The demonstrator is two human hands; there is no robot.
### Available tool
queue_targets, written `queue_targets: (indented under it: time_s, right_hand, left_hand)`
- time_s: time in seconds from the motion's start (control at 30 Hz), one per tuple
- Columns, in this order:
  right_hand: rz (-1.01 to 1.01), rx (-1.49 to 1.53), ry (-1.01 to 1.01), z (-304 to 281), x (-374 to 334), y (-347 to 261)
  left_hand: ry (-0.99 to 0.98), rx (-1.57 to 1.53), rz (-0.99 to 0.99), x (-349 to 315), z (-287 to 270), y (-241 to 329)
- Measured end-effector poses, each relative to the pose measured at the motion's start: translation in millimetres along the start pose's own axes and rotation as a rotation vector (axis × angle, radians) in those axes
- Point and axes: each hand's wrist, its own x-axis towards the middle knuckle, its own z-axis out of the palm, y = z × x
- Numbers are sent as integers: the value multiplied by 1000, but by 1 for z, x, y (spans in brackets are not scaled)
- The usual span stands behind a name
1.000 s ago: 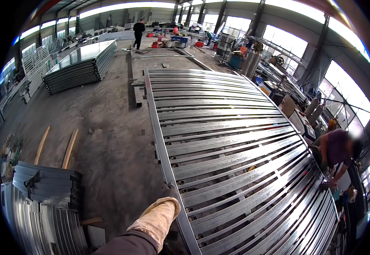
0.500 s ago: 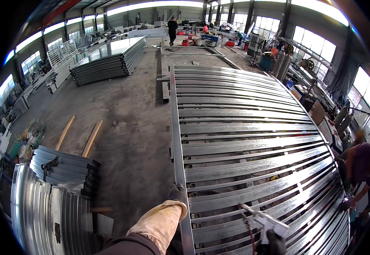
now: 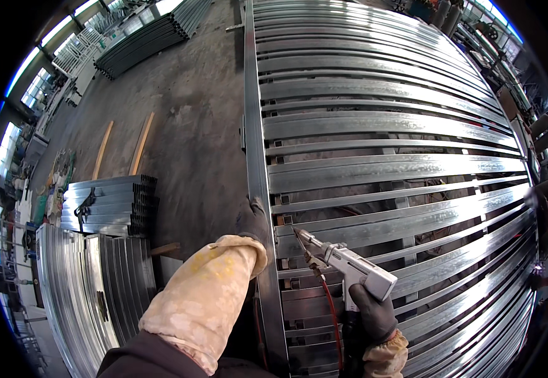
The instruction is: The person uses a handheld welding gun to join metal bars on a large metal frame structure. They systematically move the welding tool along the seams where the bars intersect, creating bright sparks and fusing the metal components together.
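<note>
A large panel of galvanized metal slats (image 3: 355, 123) lies before me, bordered on its left by a long side rail (image 3: 258, 167). My left hand (image 3: 253, 220), in a dark glove with a pale stained sleeve above it, is closed over this rail; some of its fingers are hidden. In my gloved right hand (image 3: 373, 312) is a white-and-grey handheld welding gun (image 3: 361, 269), gripped by its handle. The gun's tip points up-left, close to the joint of a slat and the rail. Whether it touches the metal I cannot tell. A red hose (image 3: 330, 309) hangs below the gun.
Bundled metal profiles (image 3: 107, 205) and long corrugated-looking sections (image 3: 91, 277) lie on the floor at left. Two wooden battens (image 3: 140, 145) stick out beyond them. A stack of panels (image 3: 151, 41) stands farther back. A bright spark (image 3: 538, 268) shows at the panel's right edge.
The view has tipped downward. My right hand has brought the welding gun up and left, toward the side rail. My left hand remains on the rail.
</note>
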Motion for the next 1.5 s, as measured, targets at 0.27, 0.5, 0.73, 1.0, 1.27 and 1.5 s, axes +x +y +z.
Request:
queue_targets:
  time_s: [0.27, 0.5, 0.73, 1.0, 1.27, 1.5]
  right_hand:
    - [54, -73, -63, 17, 11, -9]
    - [96, -90, -81, 18, 21, -1]
    - [118, 22, -102, 24, 26, -2]
    - [97, -89, -69, 31, 26, -6]
    - [121, -73, -35, 21, 26, 12]
    - [139, -68, -69, 27, 27, 2]
  left_hand:
    - [-97, 22, -50, 1, -3, 8]
    - [-135, 53, -77, 1, -8, 14]
    - [-125, 59, -100, -6, -13, 24]
    - [-71, -37, -67, 6, 6, -2]
    - [-80, -82, -57, 4, 9, -3]
    - [-87, -94, -50, 6, 10, -5]
